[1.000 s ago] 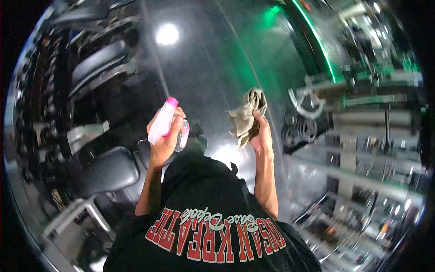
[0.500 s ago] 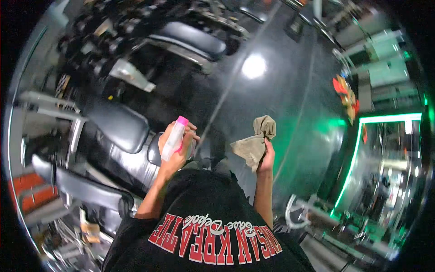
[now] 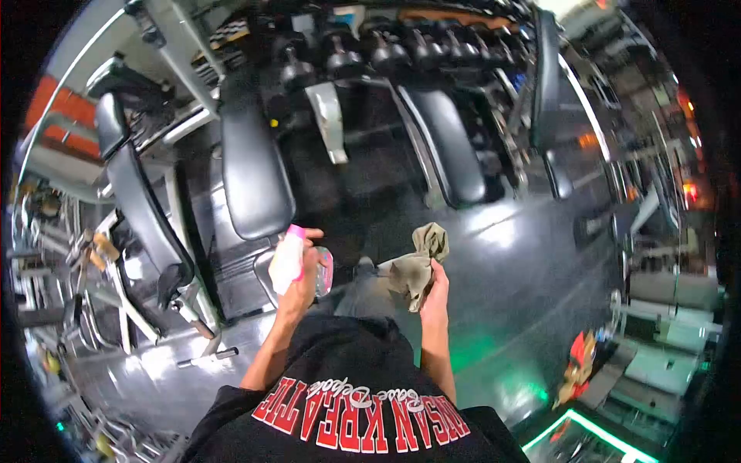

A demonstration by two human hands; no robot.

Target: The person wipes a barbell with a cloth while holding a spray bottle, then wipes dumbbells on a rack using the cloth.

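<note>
My left hand (image 3: 306, 284) is wrapped round a spray bottle (image 3: 289, 261) with a white and pink head. Part of its clear body shows past my fingers on the right. A crumpled grey-beige cloth (image 3: 409, 272) is gripped in my right hand (image 3: 435, 291), bunched at the top with its lower folds hanging loose. Both hands are in front of my body, apart from each other. Beyond my left hand lies the black padded seat of a bench (image 3: 258, 189).
Another padded bench (image 3: 444, 147) stands ahead, before a rack of dumbbells (image 3: 386, 52). To the left is a bench with a metal frame (image 3: 147, 197). Dark glossy floor (image 3: 532, 270) extends to the right, towards a green-lit frame (image 3: 590, 428) at lower right.
My view has swung left, so the benches and dumbbells now lie straight ahead and the green-lit frame has dropped to the lower right. Both hands keep hold of the spray bottle and cloth.
</note>
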